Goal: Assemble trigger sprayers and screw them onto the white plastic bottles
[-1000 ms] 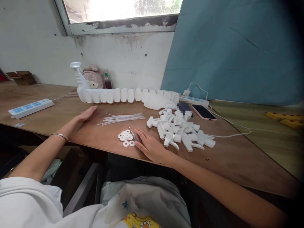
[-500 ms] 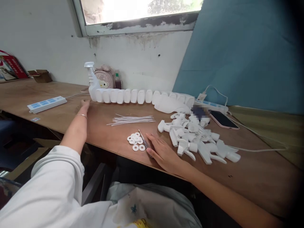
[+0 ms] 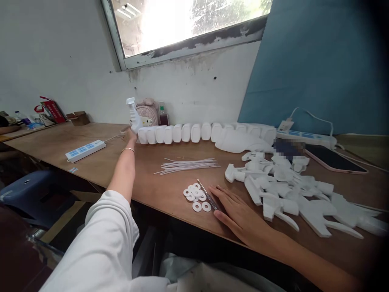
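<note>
the left arm stretches across the counter [image 3: 158,188], and the left hand [image 3: 131,136] is at a white spray bottle [image 3: 135,120] that stands at the far left, at the end of a row of white bottles [image 3: 186,133]. the hand meets the lower part of that spray bottle, but its fingers are partly hidden, so one cannot tell whether this grip is clamped on it. the right hand [image 3: 235,211] lies palm down on the near side of the counter, thumb and forefinger apart, with a slim tool [image 3: 210,198] between them; the handle end reaches the thumb, and one cannot tell whether the grip is clamped on it. just left of the tool is a small cluster of white rings [image 3: 194,194], two of them nearest the edge. farther back, thin white tubes [image 3: 188,165] lie in a loose bundle. to the right is a heap of white spray heads [image 3: 276,182], with a phone [image 3: 334,158] lying beyond it. a pink bag [image 3: 147,114] sits behind the spray bottle.
</note>
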{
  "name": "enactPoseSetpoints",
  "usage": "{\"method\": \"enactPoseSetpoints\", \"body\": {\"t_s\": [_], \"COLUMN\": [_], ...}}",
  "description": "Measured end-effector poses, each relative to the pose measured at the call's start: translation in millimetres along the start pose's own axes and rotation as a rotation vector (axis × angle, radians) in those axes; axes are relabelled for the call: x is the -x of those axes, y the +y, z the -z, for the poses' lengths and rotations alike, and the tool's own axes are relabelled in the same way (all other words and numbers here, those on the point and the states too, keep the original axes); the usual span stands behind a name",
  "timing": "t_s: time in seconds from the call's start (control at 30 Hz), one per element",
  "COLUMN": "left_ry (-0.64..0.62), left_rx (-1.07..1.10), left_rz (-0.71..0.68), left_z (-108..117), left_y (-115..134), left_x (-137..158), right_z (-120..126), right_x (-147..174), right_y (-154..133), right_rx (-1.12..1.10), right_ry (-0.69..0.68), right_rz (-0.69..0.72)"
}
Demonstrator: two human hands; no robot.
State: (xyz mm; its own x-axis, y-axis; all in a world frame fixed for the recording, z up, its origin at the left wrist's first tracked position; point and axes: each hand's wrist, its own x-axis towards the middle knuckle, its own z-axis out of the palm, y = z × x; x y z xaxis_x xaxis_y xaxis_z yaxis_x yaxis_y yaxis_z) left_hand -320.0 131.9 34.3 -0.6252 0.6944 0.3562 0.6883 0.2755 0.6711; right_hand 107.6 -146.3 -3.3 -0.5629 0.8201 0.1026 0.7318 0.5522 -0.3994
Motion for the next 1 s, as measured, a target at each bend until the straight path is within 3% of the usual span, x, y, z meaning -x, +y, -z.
{"method": "enactPoseSetpoints", "body": {"t_s": [0.17,0.3,0.43,0.5,0.6,0.67,0.77,0.9,1.0], "left_ry": [0.098,0.234,0.448,0.427,0.200,-0.082,-0.416,-0.520,-0.401], "left_rx": [0.047,0.081,0.062,0.059,0.105,0.204,0.412,0.520,0.628], "left_rz": [-0.021,-0.124,-0.491,-0.683,-0.950,-1.112,-1.172,-1.258,-1.233], "left_z": [32,82,129,137,124,101,64,40,32], "left_y": [17,43,95,121,148,157,161,156,149], "left_x": [11,14,45,83,159,207,256,270,259], "right_z": [-2,-4,16,35,68,85,103,118,122], "right_x": [3,4,-4,-12,-23,-28,-30,-28,-30], "right_y": [1,6,2,0,1,7,24,46,49], "right_rx": [-0.069,-0.238,-0.566,-0.798,-1.060,-1.244,-1.505,-1.602,-1.656], "right_ry": [0.053,0.210,0.425,0.547,0.738,0.843,0.909,1.035,1.094], "right_rz": [0.014,0.015,0.023,0.037,0.034,-0.027,-0.205,-0.193,-0.132]}}
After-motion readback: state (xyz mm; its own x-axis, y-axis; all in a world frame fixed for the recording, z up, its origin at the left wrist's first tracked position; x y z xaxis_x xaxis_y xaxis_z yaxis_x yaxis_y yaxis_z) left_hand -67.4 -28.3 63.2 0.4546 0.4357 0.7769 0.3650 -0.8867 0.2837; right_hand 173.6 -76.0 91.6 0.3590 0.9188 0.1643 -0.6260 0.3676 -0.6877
